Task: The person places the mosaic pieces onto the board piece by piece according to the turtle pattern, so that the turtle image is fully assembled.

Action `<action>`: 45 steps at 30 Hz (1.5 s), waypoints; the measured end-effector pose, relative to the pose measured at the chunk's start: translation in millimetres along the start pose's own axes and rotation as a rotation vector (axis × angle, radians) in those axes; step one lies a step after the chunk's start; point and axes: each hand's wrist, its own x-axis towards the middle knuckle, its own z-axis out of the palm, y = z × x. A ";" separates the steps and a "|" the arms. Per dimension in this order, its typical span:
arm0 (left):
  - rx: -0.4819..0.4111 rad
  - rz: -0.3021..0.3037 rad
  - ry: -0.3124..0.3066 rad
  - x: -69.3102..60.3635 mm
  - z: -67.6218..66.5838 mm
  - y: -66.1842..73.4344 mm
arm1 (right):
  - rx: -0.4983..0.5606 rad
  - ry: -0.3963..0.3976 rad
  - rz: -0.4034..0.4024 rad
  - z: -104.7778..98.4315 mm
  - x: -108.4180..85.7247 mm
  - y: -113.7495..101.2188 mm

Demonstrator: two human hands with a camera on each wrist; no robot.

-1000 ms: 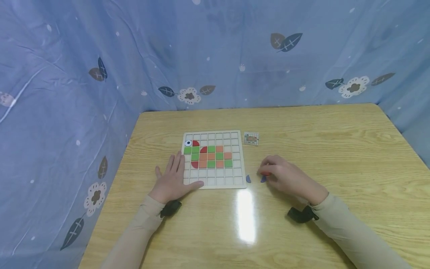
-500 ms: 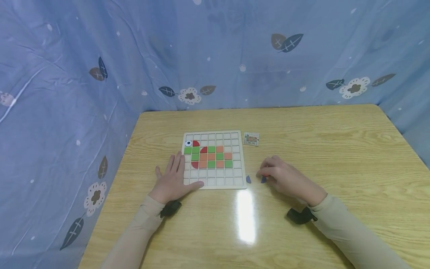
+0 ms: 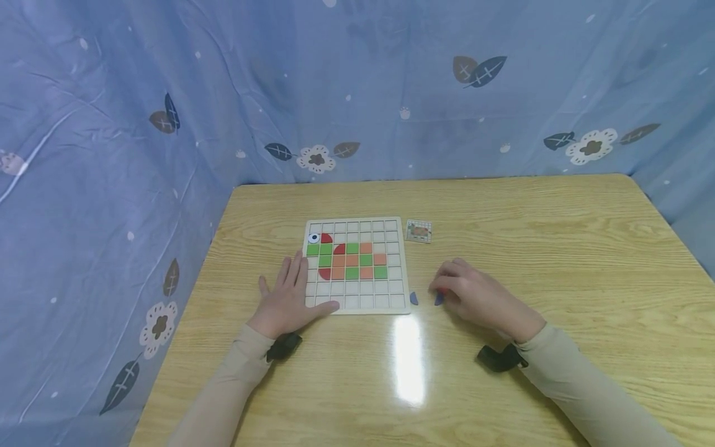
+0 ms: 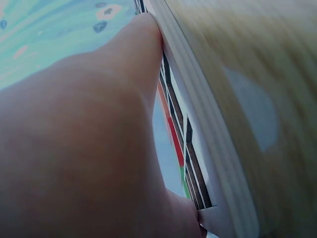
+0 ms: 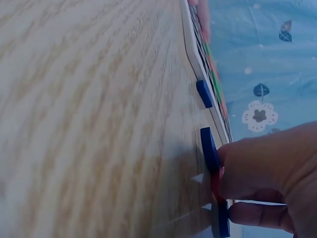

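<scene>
A white grid board [image 3: 357, 302] lies on the table, with green, orange and red tiles and an eye tile [image 3: 314, 238] set in its cells. My left hand [image 3: 285, 304] rests on the board's left and lower edge, fingers straight and thumb spread. Right of the board, my right hand [image 3: 475, 298] has curled fingers at a red piece [image 3: 443, 290], which it seems to pinch; the fingers hide most of it. A blue piece [image 3: 439, 299] lies against the red one. Another blue piece [image 3: 414, 298] sits by the board's corner. The right wrist view shows a further blue piece [image 5: 223, 220] under a fingertip.
A small picture card [image 3: 419, 231] lies beside the board's upper right corner. The wooden table [image 3: 536, 248] stretches to the right, and a patterned blue cloth [image 3: 357, 93] hangs behind and at the left. Light glares on the table [image 3: 409, 360] below the board.
My right hand shifts only slightly about the red piece, and less of that piece shows than a second ago. The left hand and the tiles on the board stay put.
</scene>
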 end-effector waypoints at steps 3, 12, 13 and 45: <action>0.005 0.001 0.003 0.3 0.5 -0.4 | -0.004 -0.006 0.015 -0.7 -0.1 0.1; 0.011 -0.005 0.004 0.8 2.2 -0.4 | -0.001 0.013 0.019 -1.8 0.9 -3.0; 0.012 -0.005 0.005 0.9 2.2 -0.5 | 0.000 0.018 0.013 -1.4 1.2 -3.2; 0.017 0.003 0.020 0.4 2.1 -0.9 | 0.073 -0.054 0.030 -6.7 -0.3 -3.1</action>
